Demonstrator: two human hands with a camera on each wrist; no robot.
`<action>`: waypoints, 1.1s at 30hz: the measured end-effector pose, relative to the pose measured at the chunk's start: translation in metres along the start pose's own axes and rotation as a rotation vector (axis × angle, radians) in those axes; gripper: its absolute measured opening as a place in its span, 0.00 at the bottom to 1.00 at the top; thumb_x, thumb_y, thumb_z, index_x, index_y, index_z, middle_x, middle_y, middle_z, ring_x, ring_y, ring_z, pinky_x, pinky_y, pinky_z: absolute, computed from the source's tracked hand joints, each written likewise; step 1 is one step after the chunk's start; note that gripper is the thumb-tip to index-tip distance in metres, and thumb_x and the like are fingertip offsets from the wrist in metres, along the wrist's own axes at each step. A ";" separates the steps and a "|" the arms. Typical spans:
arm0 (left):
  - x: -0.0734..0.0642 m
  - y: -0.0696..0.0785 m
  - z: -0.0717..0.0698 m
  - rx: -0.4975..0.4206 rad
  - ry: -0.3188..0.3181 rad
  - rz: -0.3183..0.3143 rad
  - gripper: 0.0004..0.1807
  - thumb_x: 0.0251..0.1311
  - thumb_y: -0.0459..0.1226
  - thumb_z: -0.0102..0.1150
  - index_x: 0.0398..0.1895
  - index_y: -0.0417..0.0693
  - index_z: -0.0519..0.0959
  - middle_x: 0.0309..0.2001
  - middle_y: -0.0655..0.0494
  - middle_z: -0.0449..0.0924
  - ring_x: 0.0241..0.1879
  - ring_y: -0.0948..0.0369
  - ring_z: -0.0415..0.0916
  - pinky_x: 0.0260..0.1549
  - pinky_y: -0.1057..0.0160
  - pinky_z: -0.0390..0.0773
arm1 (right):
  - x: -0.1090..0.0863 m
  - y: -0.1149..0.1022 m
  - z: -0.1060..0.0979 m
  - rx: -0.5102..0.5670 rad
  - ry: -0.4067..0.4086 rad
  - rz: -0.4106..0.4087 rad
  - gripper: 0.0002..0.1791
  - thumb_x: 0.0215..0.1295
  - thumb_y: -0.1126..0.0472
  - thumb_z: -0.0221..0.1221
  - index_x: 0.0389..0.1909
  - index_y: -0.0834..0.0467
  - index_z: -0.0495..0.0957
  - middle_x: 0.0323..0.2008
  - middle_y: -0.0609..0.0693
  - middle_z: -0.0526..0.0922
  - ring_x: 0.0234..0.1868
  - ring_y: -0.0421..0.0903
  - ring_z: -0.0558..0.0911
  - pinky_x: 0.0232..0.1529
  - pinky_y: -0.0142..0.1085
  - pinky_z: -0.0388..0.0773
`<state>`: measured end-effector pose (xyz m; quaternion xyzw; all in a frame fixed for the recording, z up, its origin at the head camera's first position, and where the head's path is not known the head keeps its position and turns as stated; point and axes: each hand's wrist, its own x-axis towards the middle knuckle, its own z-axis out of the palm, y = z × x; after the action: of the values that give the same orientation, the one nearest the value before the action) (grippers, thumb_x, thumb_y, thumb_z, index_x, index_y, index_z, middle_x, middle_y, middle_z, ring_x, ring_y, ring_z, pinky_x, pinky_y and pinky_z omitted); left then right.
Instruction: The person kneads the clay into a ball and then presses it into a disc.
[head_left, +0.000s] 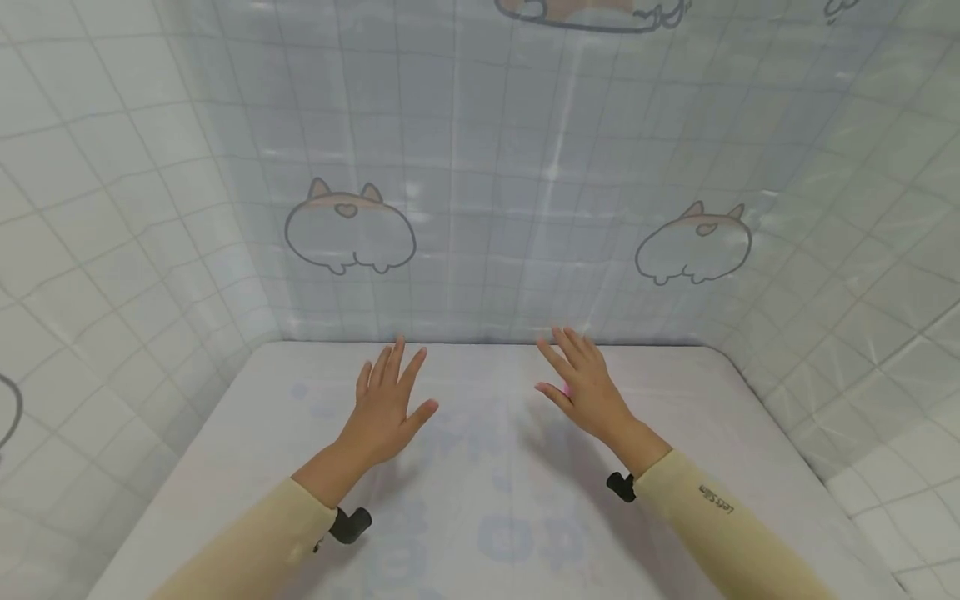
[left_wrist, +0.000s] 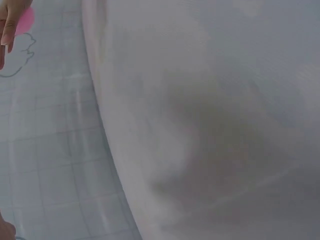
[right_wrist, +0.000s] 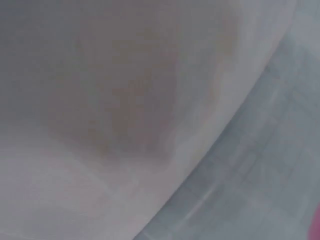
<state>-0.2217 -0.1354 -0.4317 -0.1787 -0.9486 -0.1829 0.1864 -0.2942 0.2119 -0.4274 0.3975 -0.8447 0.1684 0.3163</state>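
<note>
Over the left part of the white printed tabletop (head_left: 465,467), my left hand (head_left: 384,417) is held palm down, fingers and thumb spread. Nothing shows in it. A bit of it, a left-hand fingertip (left_wrist: 6,231), shows at the lower left of the left wrist view. My right hand (head_left: 588,392) hovers over the right part with fingers stretched out and thumb apart. A small pink thing (head_left: 567,389) peeks out beside its thumb, mostly hidden by the hand. In the left wrist view this rounded pink thing (left_wrist: 26,21) shows behind the right fingers; I cannot tell whether the hand holds it.
A pale grid-patterned curtain (head_left: 495,208) with printed cartoon animals rises behind the table's far edge. Similar grid sheets stand at the left (head_left: 97,250) and right (head_left: 885,292). Dark wrist devices (head_left: 351,527) sit at both cuffs of the cream sleeves.
</note>
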 end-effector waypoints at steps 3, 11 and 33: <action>-0.003 -0.003 0.004 0.053 -0.058 -0.023 0.44 0.71 0.64 0.42 0.81 0.54 0.46 0.80 0.40 0.34 0.78 0.41 0.31 0.69 0.33 0.34 | -0.007 0.000 0.003 -0.004 -0.080 0.061 0.40 0.69 0.46 0.62 0.77 0.54 0.60 0.75 0.64 0.58 0.76 0.63 0.55 0.72 0.63 0.48; -0.009 -0.018 0.027 0.102 -0.136 -0.044 0.45 0.69 0.67 0.41 0.82 0.59 0.46 0.80 0.41 0.32 0.78 0.40 0.29 0.69 0.33 0.33 | -0.017 -0.001 0.014 -0.009 -0.294 0.182 0.41 0.70 0.44 0.60 0.79 0.49 0.55 0.78 0.62 0.51 0.77 0.64 0.49 0.71 0.65 0.47; -0.014 -0.019 0.043 0.087 -0.299 -0.082 0.45 0.68 0.69 0.40 0.80 0.53 0.53 0.79 0.36 0.40 0.76 0.35 0.36 0.68 0.30 0.33 | -0.033 0.002 0.042 0.032 -0.680 0.347 0.39 0.74 0.38 0.51 0.80 0.48 0.52 0.78 0.62 0.48 0.77 0.67 0.43 0.69 0.69 0.45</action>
<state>-0.2294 -0.1376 -0.4803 -0.1569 -0.9793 -0.1205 0.0430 -0.2967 0.2099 -0.4809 0.2866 -0.9535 0.0909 -0.0216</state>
